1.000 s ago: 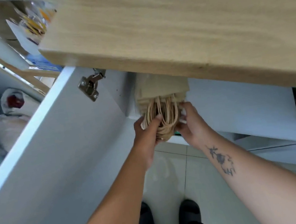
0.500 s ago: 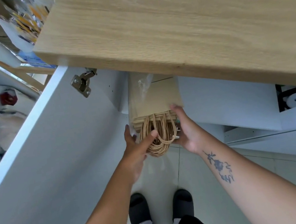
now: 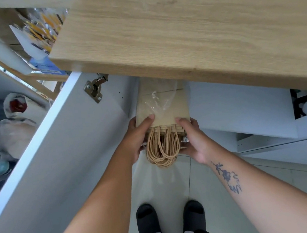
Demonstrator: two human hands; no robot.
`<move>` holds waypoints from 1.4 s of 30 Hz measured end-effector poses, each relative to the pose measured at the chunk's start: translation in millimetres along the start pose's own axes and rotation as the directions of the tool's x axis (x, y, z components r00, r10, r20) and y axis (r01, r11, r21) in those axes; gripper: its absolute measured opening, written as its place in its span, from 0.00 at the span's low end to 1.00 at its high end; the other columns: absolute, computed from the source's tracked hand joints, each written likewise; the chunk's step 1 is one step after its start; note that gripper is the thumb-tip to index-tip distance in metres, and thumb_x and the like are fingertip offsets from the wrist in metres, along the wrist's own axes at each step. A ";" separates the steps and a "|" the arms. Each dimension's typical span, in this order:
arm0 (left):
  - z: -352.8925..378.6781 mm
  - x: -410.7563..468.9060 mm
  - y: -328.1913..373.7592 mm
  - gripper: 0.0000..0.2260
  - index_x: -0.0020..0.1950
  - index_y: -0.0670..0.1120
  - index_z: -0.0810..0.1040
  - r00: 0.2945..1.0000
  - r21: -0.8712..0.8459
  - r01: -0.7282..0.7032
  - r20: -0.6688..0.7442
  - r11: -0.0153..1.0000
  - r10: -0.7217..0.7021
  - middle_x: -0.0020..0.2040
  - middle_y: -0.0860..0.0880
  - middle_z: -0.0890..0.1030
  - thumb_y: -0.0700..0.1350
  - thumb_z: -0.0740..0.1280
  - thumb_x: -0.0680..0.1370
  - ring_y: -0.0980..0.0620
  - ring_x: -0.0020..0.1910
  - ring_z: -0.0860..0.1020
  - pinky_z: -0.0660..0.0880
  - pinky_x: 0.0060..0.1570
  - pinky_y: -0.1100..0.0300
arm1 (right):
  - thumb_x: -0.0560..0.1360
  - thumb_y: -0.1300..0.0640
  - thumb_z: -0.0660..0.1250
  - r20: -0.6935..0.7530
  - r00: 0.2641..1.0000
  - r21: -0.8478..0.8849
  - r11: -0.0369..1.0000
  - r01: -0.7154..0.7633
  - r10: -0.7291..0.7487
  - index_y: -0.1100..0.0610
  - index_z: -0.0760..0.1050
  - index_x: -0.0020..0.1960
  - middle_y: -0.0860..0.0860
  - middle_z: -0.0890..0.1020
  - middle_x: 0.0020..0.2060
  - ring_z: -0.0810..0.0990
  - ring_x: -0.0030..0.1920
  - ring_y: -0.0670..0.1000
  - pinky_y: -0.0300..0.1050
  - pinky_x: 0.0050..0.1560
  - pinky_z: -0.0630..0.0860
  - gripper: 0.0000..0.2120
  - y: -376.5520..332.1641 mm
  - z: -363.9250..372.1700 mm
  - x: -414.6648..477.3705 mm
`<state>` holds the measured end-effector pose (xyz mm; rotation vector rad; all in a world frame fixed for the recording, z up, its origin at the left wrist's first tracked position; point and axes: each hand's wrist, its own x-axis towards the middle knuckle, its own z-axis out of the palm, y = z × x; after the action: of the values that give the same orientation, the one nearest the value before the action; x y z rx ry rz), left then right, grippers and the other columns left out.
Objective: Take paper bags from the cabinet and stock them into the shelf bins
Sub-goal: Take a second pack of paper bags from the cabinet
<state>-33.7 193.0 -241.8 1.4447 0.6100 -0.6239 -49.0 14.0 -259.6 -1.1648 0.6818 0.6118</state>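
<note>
Above dark slippers [image 3: 147,220] on the tiled floor, the left hand [image 3: 137,138] and right hand [image 3: 194,140] each grip one side of a stack of paper bags [image 3: 164,108], thumbs on top and twine handles [image 3: 163,151] hanging nearest. The stack's far end lies inside the open white cabinet [image 3: 124,92], under the wooden counter [image 3: 195,23].

Wooden countertop [image 3: 195,23], black slippers [image 3: 147,219]
</note>
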 end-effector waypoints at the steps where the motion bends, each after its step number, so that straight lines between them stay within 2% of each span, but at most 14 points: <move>1: 1.2 -8.2 -1.6 0.29 0.72 0.54 0.64 1.000 0.005 0.003 -0.015 1.000 -0.003 0.57 0.48 0.82 0.60 0.71 0.75 0.46 0.53 0.82 0.78 0.55 0.48 | 0.76 0.46 0.68 -0.007 1.000 -0.002 1.000 -0.004 0.004 0.47 0.63 0.67 0.57 0.79 0.58 0.81 0.55 0.61 0.68 0.56 0.78 0.23 -0.1 0.7 -9.3; 4: 6.7 -42.2 -12.4 0.28 0.70 0.53 0.66 0.998 0.017 0.015 -0.069 1.000 -0.014 0.57 0.48 0.82 0.59 0.70 0.75 0.47 0.52 0.82 0.79 0.54 0.49 | 0.77 0.46 0.67 -0.037 0.999 -0.049 0.998 -0.034 0.032 0.48 0.62 0.66 0.57 0.80 0.56 0.83 0.53 0.61 0.68 0.54 0.79 0.22 4.6 1.5 -44.6; 8: 9.5 -113.7 -28.1 0.24 0.68 0.55 0.66 0.993 -0.023 0.036 -0.114 0.999 -0.039 0.57 0.50 0.81 0.58 0.71 0.75 0.49 0.53 0.83 0.78 0.45 0.55 | 0.77 0.46 0.67 -0.073 0.994 -0.106 0.990 -0.089 0.081 0.46 0.62 0.65 0.59 0.81 0.54 0.84 0.50 0.61 0.67 0.49 0.81 0.21 20.8 5.8 -110.2; 13: 2.6 -200.2 -37.9 0.25 0.67 0.55 0.67 0.989 0.015 0.096 -0.114 0.995 -0.094 0.57 0.49 0.83 0.59 0.72 0.74 0.51 0.49 0.85 0.79 0.41 0.60 | 0.77 0.46 0.68 -0.062 0.995 -0.123 0.988 -0.089 0.082 0.49 0.63 0.61 0.57 0.83 0.52 0.85 0.46 0.58 0.66 0.50 0.81 0.19 37.4 13.0 -201.2; 17: -8.2 -255.6 -32.6 0.37 0.73 0.60 0.59 0.992 0.036 0.090 -0.090 0.995 -0.086 0.63 0.47 0.79 0.63 0.74 0.70 0.49 0.55 0.82 0.77 0.50 0.56 | 0.76 0.47 0.68 -0.061 0.998 -0.115 0.993 -0.024 0.017 0.50 0.63 0.62 0.55 0.83 0.52 0.85 0.48 0.57 0.62 0.50 0.82 0.20 41.0 27.9 -261.7; 20: -21.1 -292.8 -21.7 0.51 0.78 0.59 0.54 0.997 0.083 0.054 -0.060 0.995 -0.049 0.69 0.43 0.75 0.70 0.75 0.62 0.45 0.60 0.80 0.73 0.64 0.48 | 0.76 0.47 0.68 -0.069 0.997 -0.094 0.995 0.030 -0.037 0.49 0.63 0.63 0.54 0.81 0.54 0.83 0.50 0.55 0.54 0.43 0.80 0.20 39.3 46.2 -304.7; 25: -40.9 -339.4 9.5 0.51 0.78 0.60 0.52 0.998 0.096 -0.066 0.002 0.993 0.066 0.62 0.45 0.80 0.69 0.75 0.63 0.45 0.57 0.82 0.72 0.66 0.44 | 0.76 0.47 0.68 -0.063 0.980 -0.087 0.980 0.181 -0.187 0.49 0.63 0.64 0.48 0.78 0.53 0.77 0.48 0.46 0.43 0.37 0.70 0.21 30.5 74.7 -361.5; 28: -45.6 -359.6 34.8 0.49 0.79 0.58 0.52 0.987 0.092 -0.157 0.040 0.983 0.154 0.58 0.47 0.79 0.66 0.75 0.66 0.45 0.55 0.82 0.72 0.66 0.43 | 0.75 0.46 0.69 -0.067 0.966 -0.080 0.967 0.243 -0.248 0.49 0.63 0.63 0.52 0.79 0.54 0.80 0.51 0.51 0.50 0.43 0.78 0.23 17.8 86.0 -381.6; 30: -44.2 -366.6 54.7 0.47 0.78 0.59 0.53 0.977 0.088 -0.209 0.056 0.974 0.204 0.62 0.45 0.78 0.66 0.75 0.66 0.45 0.55 0.83 0.74 0.64 0.43 | 0.73 0.45 0.71 -0.093 0.952 -0.058 0.956 0.288 -0.292 0.47 0.65 0.61 0.56 0.82 0.53 0.83 0.51 0.57 0.62 0.51 0.81 0.22 4.1 90.2 -388.8; 33: -38.2 -366.1 89.1 0.48 0.75 0.61 0.61 0.955 0.089 -0.292 0.078 0.952 0.285 0.65 0.45 0.78 0.70 0.77 0.60 0.44 0.55 0.83 0.78 0.59 0.42 | 0.73 0.45 0.71 -0.093 0.936 -0.023 0.940 0.339 -0.340 0.48 0.65 0.59 0.59 0.83 0.52 0.84 0.47 0.60 0.61 0.46 0.82 0.21 -28.6 93.3 -393.7; 36: -26.7 -360.3 128.5 0.37 0.68 0.56 0.64 0.945 0.081 -0.325 0.077 0.942 0.319 0.59 0.45 0.82 0.66 0.75 0.66 0.43 0.51 0.84 0.81 0.55 0.43 | 0.74 0.45 0.71 -0.074 0.929 0.007 0.932 0.363 -0.361 0.49 0.65 0.59 0.60 0.83 0.52 0.85 0.43 0.60 0.61 0.41 0.82 0.21 -70.5 94.1 -387.0; 38: -17.2 -351.3 154.8 0.39 0.70 0.54 0.65 0.939 0.075 -0.342 0.066 0.937 0.338 0.54 0.46 0.84 0.66 0.76 0.65 0.43 0.48 0.86 0.82 0.52 0.42 | 0.72 0.42 0.72 -0.075 0.928 -0.004 0.930 0.367 -0.366 0.48 0.65 0.61 0.59 0.83 0.52 0.85 0.43 0.60 0.67 0.44 0.81 0.24 -98.8 92.9 -375.8; 40: -5.6 -340.3 179.4 0.43 0.73 0.54 0.64 0.939 0.096 -0.344 0.051 0.934 0.340 0.52 0.46 0.85 0.67 0.75 0.64 0.43 0.47 0.86 0.83 0.48 0.46 | 0.71 0.41 0.72 -0.069 0.928 -0.014 0.931 0.366 -0.366 0.48 0.64 0.66 0.59 0.82 0.53 0.84 0.42 0.59 0.61 0.39 0.82 0.29 -127.1 90.6 -362.4; 42: 6.7 -326.5 202.3 0.38 0.73 0.51 0.65 0.934 0.091 -0.356 0.017 0.930 0.356 0.50 0.46 0.85 0.64 0.73 0.69 0.45 0.45 0.85 0.82 0.40 0.53 | 0.72 0.41 0.71 -0.055 0.930 -0.018 0.932 0.363 -0.363 0.48 0.62 0.68 0.59 0.82 0.53 0.83 0.41 0.58 0.54 0.36 0.81 0.31 -155.9 85.8 -346.2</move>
<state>-118.5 199.2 132.8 1.5939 0.3079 -0.3681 -145.2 23.8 117.5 -1.2806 0.4938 0.2678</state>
